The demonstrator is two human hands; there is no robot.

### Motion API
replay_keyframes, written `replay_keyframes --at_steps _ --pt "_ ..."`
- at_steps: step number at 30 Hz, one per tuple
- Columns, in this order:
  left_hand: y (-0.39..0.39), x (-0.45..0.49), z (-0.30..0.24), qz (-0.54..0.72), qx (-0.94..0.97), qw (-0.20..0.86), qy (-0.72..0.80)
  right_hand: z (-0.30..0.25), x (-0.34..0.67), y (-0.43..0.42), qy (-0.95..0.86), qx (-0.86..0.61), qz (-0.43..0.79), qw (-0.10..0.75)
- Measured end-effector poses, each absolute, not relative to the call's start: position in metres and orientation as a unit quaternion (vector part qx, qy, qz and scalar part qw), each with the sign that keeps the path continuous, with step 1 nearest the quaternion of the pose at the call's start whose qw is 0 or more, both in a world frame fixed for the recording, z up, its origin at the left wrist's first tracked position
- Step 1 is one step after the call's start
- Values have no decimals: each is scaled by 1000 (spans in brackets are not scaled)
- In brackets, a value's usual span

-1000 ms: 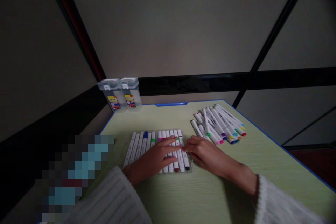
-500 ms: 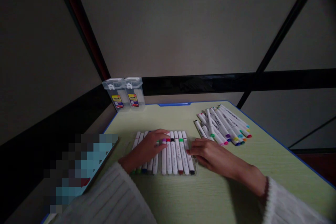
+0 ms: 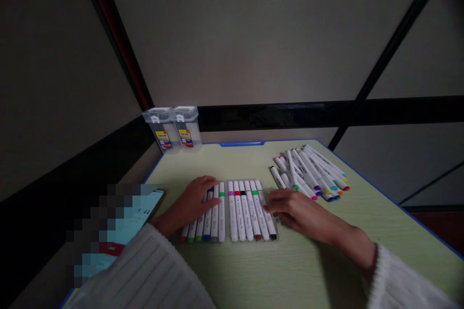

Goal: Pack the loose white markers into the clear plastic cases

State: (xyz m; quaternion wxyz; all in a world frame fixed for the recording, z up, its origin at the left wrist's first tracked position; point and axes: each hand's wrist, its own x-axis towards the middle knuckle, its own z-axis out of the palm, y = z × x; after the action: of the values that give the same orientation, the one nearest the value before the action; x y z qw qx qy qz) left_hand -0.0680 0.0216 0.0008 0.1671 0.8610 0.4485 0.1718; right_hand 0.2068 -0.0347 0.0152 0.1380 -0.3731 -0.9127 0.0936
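Note:
Two side-by-side rows of white markers (image 3: 241, 215) lie in a clear plastic tray (image 3: 228, 237) on the table, with coloured bands and end caps showing. My left hand (image 3: 195, 198) rests over the left group, thumb and fingers apart and touching the tops of several markers. At the tray's right edge is my right hand (image 3: 295, 207), its fingers curled together against the rim beside the marker with the black end. The undersides of its fingertips are hidden.
A loose pile of white markers (image 3: 308, 174) with coloured caps lies at the back right. Two clear lidded boxes (image 3: 174, 130) stand at the back left corner. A lit phone or tablet (image 3: 126, 227) lies at the left edge, partly blurred out. Wall panels rise behind the table.
My left hand has moved left across the markers, uncovering the middle ones. The tray with its markers has shifted slightly right, my right hand staying at its edge.

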Motion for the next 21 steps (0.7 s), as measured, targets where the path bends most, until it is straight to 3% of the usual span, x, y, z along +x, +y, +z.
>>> replay_keyframes --at_steps 21 --pt "2 -49 5 168 857 199 444 16 220 -44 -917 -358 119 131"
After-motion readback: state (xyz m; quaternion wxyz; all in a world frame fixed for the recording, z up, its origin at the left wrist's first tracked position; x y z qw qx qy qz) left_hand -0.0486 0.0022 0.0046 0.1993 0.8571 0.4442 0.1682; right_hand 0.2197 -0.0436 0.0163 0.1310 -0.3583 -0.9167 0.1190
